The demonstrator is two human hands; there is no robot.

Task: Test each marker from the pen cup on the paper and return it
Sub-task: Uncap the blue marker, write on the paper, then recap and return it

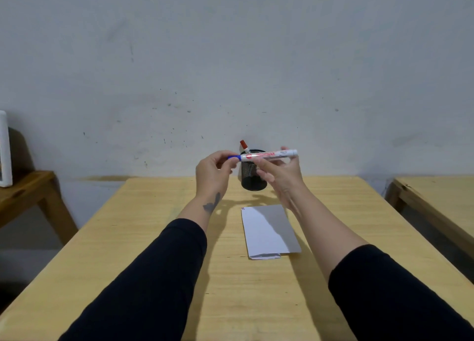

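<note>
1. Our left hand (214, 172) pinches the blue cap (234, 157) of the marker (269, 155) between thumb and fingertips; the cap's far end is hidden inside that pinch.
2. Our right hand (280, 177) holds the white barrel from below and behind, fingers loosely curled around it; we cannot tell how firmly they press.
3. The marker lies almost level in the air, above the table (154, 238) and just in front of the pen cup (252, 174). Its red printing is too blurred to read.
4. The black mesh pen cup stands behind our hands, partly covered by them, with a red-capped marker (244, 146) leaning out of it.
5. The paper (266, 231) lies flat below our right wrist, half in shadow, with small red marks at its far left corner.
</note>
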